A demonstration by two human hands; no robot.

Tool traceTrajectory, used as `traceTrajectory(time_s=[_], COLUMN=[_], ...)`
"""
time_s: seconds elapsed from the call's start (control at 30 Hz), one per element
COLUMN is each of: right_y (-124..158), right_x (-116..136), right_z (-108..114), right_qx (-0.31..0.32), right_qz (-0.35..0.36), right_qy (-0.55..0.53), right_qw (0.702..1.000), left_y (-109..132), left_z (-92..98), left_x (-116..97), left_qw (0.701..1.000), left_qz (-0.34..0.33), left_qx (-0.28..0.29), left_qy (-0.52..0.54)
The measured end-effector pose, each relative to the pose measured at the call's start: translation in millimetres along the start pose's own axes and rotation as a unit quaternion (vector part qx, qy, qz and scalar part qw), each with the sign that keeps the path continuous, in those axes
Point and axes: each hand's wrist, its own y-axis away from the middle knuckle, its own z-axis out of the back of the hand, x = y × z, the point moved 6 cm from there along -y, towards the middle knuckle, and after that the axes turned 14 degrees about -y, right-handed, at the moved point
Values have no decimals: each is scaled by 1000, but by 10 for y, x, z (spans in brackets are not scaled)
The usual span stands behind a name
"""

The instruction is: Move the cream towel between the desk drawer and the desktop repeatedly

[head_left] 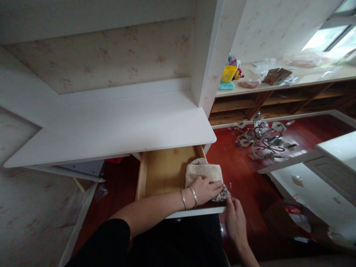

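Where the head view looked down, a wooden drawer (pixel 164 170) was seen standing open beneath the white worktop (pixel 111 126). A beige cloth (pixel 204 170) was laid in the drawer's right half, close against its right wall. Its long axis ran from the drawer's back toward its front panel.

The left hand (pixel 207 189) was spread flat and palm down on the cloth's front end, with the fingers stretched toward the drawer's right wall. Nothing was gripped by it. Two bangles (pixel 189 198) were worn at its wrist.

The right hand (pixel 236 218) was held just outside the drawer's front right corner, with its fingertips at the cloth's patterned corner. Whether that corner was pinched could not be told.

Most of the cloth was thus found beyond both hands, deeper in the drawer, and the left hand was the nearer, being pressed upon it. Right of the drawer, a metal light fitting (pixel 261 142) was seen lying on the red floor (pixel 244 174).
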Motion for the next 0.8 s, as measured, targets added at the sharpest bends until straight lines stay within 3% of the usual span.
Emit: traceTrajectory(time_s=[0.1, 0.27, 0.4, 0.63, 0.8], right_y=[-5, 14, 13, 29, 41], right_x=[-21, -39, -49, 17, 38], right_z=[-31, -66, -86, -90, -103], right_qx=[31, 40, 35, 46, 43], right_qz=[-1, -14, -32, -27, -16], right_qy=[-6, 15, 50, 43, 34], right_qw=[1000, 999, 998, 998, 998], left_y=[5, -19, -138, -368, -455], left_z=[-95, -311, -400, -370, -327], left_x=[160, 763, 1138, 1510, 1620], left_qw=[999, 987, 982, 958, 940], left_qz=[51, 160, 186, 287, 339], left_qx=[3, 12, 1, -7, 13], left_qy=[-12, 5, -10, -3, 23])
